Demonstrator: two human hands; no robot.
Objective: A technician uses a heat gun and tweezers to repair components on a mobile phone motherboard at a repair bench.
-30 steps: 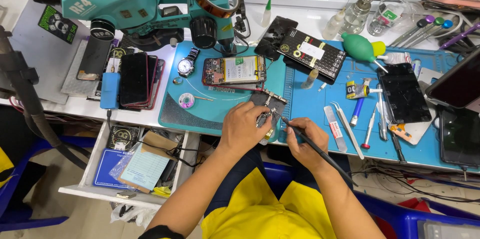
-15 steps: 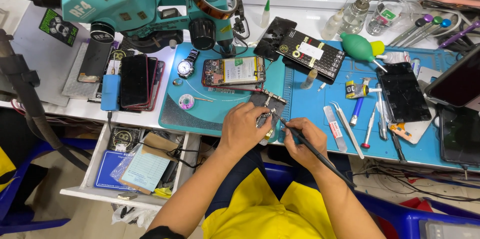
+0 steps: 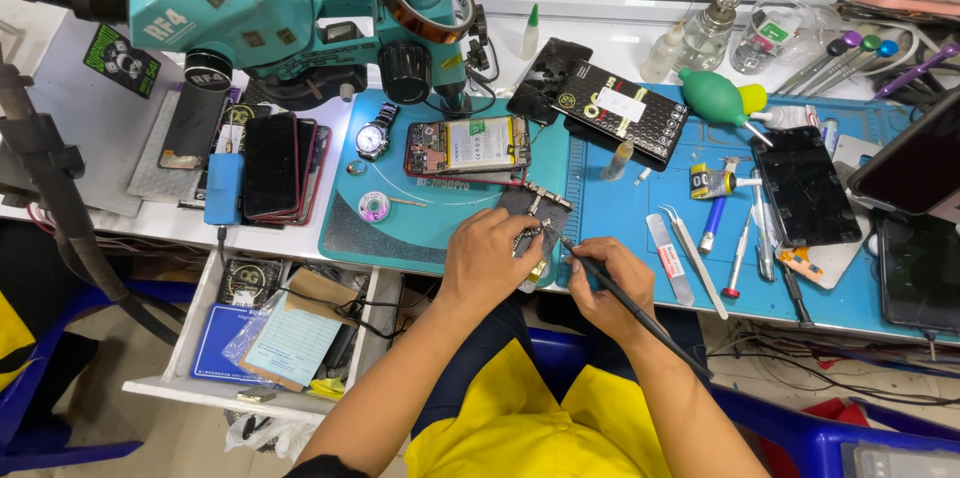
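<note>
We see a small circuit board at the near edge of the teal mat, held w/ the left hand, fingers curled round its left side. Right hand is closed pen-style on a thin black tool, tip at the board. Just beyond: opened phone, wristwatch, microscope. Tweezers on the blue mat to the right.

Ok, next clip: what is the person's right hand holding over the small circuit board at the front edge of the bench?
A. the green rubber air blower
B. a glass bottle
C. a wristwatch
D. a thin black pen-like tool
D: the right hand grips a thin black pen-like tool, its tip at the small circuit board that the left hand steadies.
</note>
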